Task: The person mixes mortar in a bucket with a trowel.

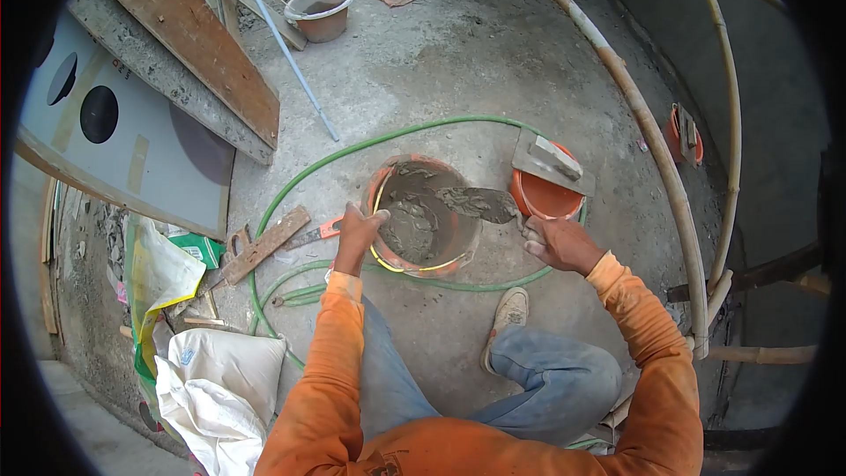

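A round bucket (463,251) stands on the floor in front of me, with wet grey mortar (411,222) inside. My left hand (357,231) is closed on the bucket's left rim. My right hand (564,243) grips the handle end of a trowel (480,204); its mortar-coated blade reaches over the right side of the bucket. Just beyond my right hand is an orange bucket (546,198), with a flat float (552,163) resting across its top.
A green hose (370,143) loops around the buckets. Boards (189,35) lean at the upper left above a white sack (225,370). A tub (322,22) stands farther back. Bamboo poles (639,110) rise on the right, near another orange bucket (677,137).
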The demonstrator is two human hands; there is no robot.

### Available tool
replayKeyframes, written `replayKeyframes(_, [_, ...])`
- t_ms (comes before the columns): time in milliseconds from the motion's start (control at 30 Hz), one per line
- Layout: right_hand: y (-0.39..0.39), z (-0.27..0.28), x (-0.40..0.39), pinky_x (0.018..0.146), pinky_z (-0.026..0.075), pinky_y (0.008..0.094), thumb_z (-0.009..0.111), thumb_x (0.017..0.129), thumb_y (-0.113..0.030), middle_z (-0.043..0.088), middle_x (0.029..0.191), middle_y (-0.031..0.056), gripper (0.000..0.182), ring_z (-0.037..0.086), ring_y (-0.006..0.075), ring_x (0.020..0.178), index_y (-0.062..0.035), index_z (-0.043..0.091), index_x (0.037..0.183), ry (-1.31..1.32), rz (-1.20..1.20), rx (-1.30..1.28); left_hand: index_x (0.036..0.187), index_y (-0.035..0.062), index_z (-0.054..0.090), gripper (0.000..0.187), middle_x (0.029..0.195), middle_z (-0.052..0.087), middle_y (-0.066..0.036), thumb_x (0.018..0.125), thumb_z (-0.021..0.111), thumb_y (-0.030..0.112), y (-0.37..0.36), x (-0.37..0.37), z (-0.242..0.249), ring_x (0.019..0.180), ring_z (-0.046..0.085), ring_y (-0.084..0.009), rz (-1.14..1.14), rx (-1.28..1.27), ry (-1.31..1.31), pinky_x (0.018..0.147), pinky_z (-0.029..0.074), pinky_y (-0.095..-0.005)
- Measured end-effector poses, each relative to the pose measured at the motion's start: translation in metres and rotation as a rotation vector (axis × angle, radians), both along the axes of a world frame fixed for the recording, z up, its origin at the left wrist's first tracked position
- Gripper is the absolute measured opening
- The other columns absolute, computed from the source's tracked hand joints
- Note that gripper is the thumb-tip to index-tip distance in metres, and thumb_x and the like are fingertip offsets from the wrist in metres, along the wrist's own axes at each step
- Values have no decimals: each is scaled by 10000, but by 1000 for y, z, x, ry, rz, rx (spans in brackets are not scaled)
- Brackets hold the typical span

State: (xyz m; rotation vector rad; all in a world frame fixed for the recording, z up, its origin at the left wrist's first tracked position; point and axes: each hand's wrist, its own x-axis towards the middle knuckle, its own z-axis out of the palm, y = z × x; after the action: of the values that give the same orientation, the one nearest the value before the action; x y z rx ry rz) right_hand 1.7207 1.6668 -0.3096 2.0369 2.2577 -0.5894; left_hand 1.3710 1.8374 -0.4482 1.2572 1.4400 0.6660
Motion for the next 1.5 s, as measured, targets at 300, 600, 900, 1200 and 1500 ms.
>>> replayKeyframes(300, [50,-15,-32,640,538,399,600,902,-156,581,866,86,137,685,253,755,-143,598,1038,-485,317,236,1424,-103,446,595,1315,603,-211,890,642,72,18,18,-23,1191,596,-255,-133,-57,-421,1036,438,-352])
replayKeyframes(600, [126,-51,-13,601,535,364,560,942,-167,581,896,122,133,684,243,756,-97,568,1055,-595,366,365,1498,-117,328,730,1425,512,-250,899,660,135,56,76,3,1296,531,-283,-297,-58,-249,1098,397,-349])
replayKeyframes(900, [116,-90,19,609,580,447,533,965,-149,661,929,221,172,727,366,803,-64,546,1114,-424,169,94,1533,-143,201,813,1584,300,-306,889,625,115,48,71,-2,1473,340,-343,-492,-67,-257,1198,266,-356])
replayKeyframes(1200, [93,-80,-8,782,574,470,469,998,-167,708,976,185,303,725,347,887,-49,544,1266,-365,170,-151,1517,-144,256,770,1544,388,-272,895,630,115,51,91,30,1440,397,-306,-395,-108,-250,1179,302,-348])
replayKeyframes(1500, [98,-114,34,702,588,467,566,939,-151,717,921,191,214,731,347,899,-33,585,1117,-389,-44,-128,1448,-154,373,638,1411,539,-226,881,603,28,38,104,10,1290,536,-251,-385,23,-256,1096,396,-318])
